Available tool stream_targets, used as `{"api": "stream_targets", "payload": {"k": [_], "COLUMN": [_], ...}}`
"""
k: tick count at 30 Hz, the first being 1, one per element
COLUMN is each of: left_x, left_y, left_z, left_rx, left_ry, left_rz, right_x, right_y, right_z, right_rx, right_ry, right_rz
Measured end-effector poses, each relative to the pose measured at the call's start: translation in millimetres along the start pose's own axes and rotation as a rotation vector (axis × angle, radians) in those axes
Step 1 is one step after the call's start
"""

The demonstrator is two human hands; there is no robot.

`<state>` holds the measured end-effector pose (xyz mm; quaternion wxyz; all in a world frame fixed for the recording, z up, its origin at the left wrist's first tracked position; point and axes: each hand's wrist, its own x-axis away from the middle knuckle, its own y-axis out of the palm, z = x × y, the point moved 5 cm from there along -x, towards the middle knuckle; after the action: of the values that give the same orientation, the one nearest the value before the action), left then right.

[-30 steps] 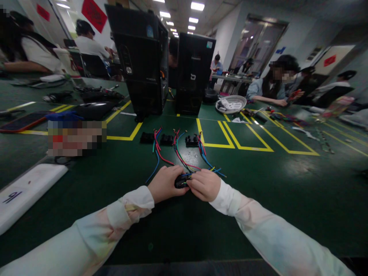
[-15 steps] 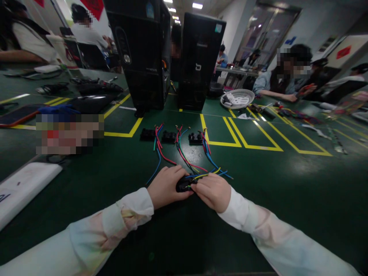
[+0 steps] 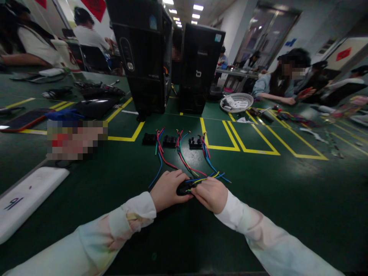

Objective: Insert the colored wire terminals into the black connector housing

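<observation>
My left hand (image 3: 168, 190) is closed around a small black plastic housing (image 3: 183, 188), held low over the green table. The fingertips of my right hand (image 3: 211, 194) are pinched together at the housing's right side, on a thin yellow-green wire (image 3: 189, 190) that enters it. A yellow wire (image 3: 214, 176) and a blue wire (image 3: 220, 175) stick out past my right fingers. Beyond my hands, three similar black housings stand in a row: left (image 3: 149, 139), middle (image 3: 170, 141) and right (image 3: 195, 142). Red, blue and green wires (image 3: 164, 156) trail from beside them toward me.
Two black computer towers (image 3: 143, 73) stand behind the row. A white basket (image 3: 249, 100) with small parts is at the back right. At left lie a long white case (image 3: 31, 199) and a phone (image 3: 25, 119). Across the table sits a person (image 3: 270, 86); others work farther back.
The view has tilted slightly, so the scene sits a little lower. My hands keep almost the same hold on the housing and wire.
</observation>
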<state>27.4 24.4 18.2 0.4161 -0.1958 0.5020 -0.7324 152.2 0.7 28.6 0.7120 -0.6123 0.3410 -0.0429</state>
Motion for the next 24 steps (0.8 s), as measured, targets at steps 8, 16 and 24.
{"api": "stream_targets", "payload": {"k": [8,16,24], "left_x": [-1.3,-0.6,-0.2], "left_y": [0.9,0.3,-0.9], "left_z": [-0.3,-1.1,-0.4], "left_rx": [-0.009,0.007,0.013], "left_ry": [-0.031,-0.042,-0.032], "left_rz": [-0.027,-0.037,-0.038], "right_x": [-2.9,-2.5,-6.5], "right_y": [-2.4,1.9,-1.8], "right_z": [-6.2,-4.2,-5.4], "right_rx": [0.065,-0.022,-0.025], "right_ry": [-0.038,0.055,0.024], "right_rz": [0.107,-0.008,-0.049]}}
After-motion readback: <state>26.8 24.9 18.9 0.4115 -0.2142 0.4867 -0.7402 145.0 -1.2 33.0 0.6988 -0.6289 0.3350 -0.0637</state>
